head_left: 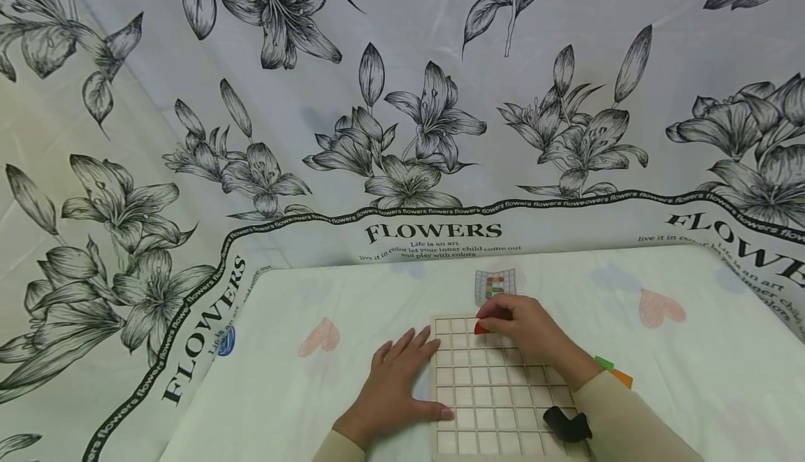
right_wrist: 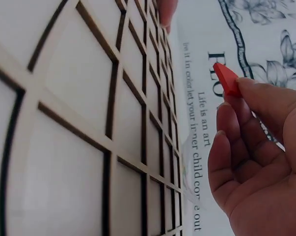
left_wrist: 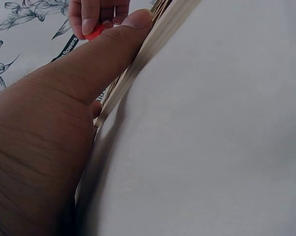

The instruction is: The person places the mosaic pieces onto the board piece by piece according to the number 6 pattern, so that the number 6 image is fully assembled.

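Note:
A wooden grid board (head_left: 465, 376) with square cells lies on the white-covered table. My left hand (head_left: 393, 388) rests along its left side, fingers spread and the thumb on the board's edge; the left wrist view shows that thumb (left_wrist: 103, 56) close up. Over the far rows, my right hand (head_left: 534, 333) pinches a small red block (right_wrist: 228, 81) between thumb and index finger. In the right wrist view the block looks flat-sided and is held beside the grid; whether it touches a cell I cannot tell.
Beyond the board lies a card (head_left: 483, 280) printed with a coloured grid pattern. A green piece (head_left: 604, 363) and an orange piece (head_left: 621, 378) lie right of it, partly hidden by the right forearm. A black curved object (head_left: 566, 426) is by the right sleeve. Flower-printed cloth (head_left: 434, 231) hangs behind.

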`<action>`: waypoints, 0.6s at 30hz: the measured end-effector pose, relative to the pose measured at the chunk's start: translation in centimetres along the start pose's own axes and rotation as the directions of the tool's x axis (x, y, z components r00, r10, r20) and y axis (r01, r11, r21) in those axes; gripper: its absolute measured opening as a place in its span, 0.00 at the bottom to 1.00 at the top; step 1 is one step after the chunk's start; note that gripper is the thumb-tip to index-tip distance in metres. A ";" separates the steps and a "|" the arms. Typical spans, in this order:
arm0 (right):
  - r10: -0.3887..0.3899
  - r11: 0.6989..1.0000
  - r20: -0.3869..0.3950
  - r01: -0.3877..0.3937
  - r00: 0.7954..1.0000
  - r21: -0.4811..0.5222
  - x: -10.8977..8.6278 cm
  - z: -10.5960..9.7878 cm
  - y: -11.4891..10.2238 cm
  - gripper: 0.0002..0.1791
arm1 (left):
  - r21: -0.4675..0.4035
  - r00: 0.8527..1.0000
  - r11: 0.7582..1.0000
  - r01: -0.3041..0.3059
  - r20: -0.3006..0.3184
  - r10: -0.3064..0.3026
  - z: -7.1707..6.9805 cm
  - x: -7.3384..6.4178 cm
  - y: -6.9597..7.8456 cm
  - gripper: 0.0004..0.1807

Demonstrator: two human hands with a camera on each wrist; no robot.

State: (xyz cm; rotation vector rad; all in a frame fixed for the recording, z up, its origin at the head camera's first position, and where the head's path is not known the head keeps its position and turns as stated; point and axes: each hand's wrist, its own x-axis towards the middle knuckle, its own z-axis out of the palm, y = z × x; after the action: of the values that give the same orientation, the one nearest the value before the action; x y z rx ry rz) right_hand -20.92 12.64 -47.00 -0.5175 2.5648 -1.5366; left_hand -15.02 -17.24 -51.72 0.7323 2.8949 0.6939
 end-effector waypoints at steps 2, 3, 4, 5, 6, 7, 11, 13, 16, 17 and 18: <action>0.004 1.000 0.006 -0.004 1.000 -0.014 0.2 0.4 0.1 0.04 | -0.002 1.000 1.000 -0.001 0.000 0.001 0.0 0.0 0.0 0.62; 0.007 1.000 0.010 -0.006 1.000 -0.020 0.3 0.6 0.2 0.03 | -0.002 1.000 1.000 -0.001 0.000 0.001 0.0 0.0 -0.1 0.62; 0.008 1.000 0.012 -0.007 1.000 -0.029 0.4 0.7 0.4 0.02 | -0.002 1.000 1.000 -0.002 0.001 0.002 0.0 -0.1 -0.1 0.62; 0.010 0.999 0.018 -0.009 1.000 -0.033 0.4 0.8 0.5 0.01 | -0.001 1.000 1.000 -0.002 0.001 0.002 0.0 0.0 0.0 0.62; 0.009 0.999 0.024 -0.008 1.000 -0.038 0.5 0.9 0.7 0.01 | 0.001 1.000 1.000 -0.003 0.000 0.003 0.1 0.0 -0.1 0.62; 0.009 0.999 0.032 -0.007 0.999 -0.040 0.6 1.0 0.8 0.01 | 0.003 1.000 1.000 -0.002 0.001 0.002 0.1 0.0 -0.1 0.62; 0.004 0.999 0.059 -0.002 0.998 -0.044 0.6 1.3 1.3 0.02 | 0.005 1.000 1.000 -0.001 0.002 0.001 0.1 0.0 -0.1 0.62; 0.001 0.999 0.069 0.003 0.998 -0.048 0.7 1.3 1.4 0.02 | 0.002 1.000 1.000 -0.002 0.002 0.002 0.1 0.0 0.0 0.62; 0.003 0.998 0.080 0.002 0.997 -0.058 0.8 1.4 1.5 0.02 | -0.002 1.000 1.000 -0.003 0.001 0.003 0.0 0.0 -0.1 0.62; 0.004 0.998 0.083 0.001 0.997 -0.061 0.8 1.4 1.5 0.02 | -0.003 1.000 1.000 -0.004 0.000 0.004 0.0 0.0 -0.1 0.62; 0.007 0.998 0.087 -0.001 0.996 -0.064 0.8 1.4 1.5 0.02 | -0.003 1.000 1.000 -0.004 -0.001 0.004 0.0 0.0 -0.1 0.62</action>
State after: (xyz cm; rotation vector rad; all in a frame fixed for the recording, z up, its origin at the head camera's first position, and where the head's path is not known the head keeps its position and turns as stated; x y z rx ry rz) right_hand -21.69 11.84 -48.94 -0.5727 2.5544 -1.4025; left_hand -15.03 -17.29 -51.79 0.7383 2.8934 0.6998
